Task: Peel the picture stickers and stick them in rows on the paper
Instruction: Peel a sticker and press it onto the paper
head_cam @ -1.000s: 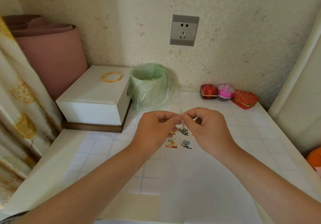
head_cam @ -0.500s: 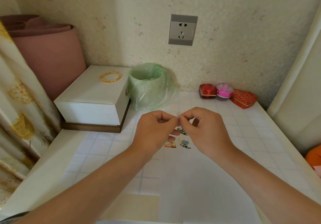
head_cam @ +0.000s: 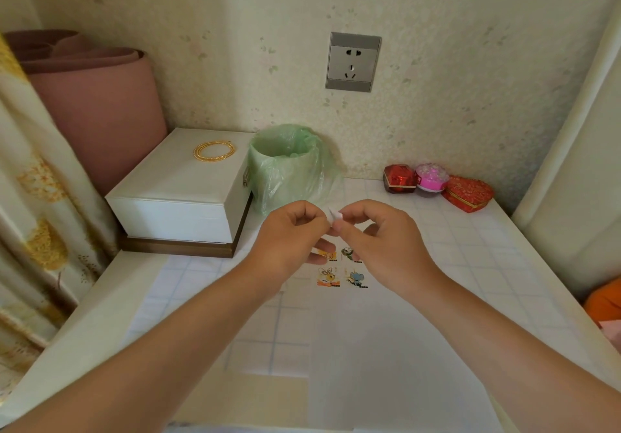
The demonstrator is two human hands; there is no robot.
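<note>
Both hands are raised together over the table's middle. My left hand (head_cam: 292,231) and my right hand (head_cam: 379,234) pinch one small white sticker piece (head_cam: 334,215) between their fingertips, fingers curled. Below them lies a white sheet of paper (head_cam: 369,348). Several picture stickers sit on it in two rows: an orange bee-like one (head_cam: 327,276), a blue mouse-like one (head_cam: 356,279), a green one (head_cam: 347,252), and an orange one (head_cam: 327,254) partly hidden by my left fingers.
A green-bagged bin (head_cam: 285,167) stands just behind the hands. Left of it is a white box (head_cam: 181,190) with a gold bracelet (head_cam: 214,150) on top. Three small red and pink boxes (head_cam: 437,182) line the wall at back right. A curtain (head_cam: 33,197) hangs left.
The hands stay pinched together and have risen slightly. A white corner of the sticker piece now shows between the fingertips.
</note>
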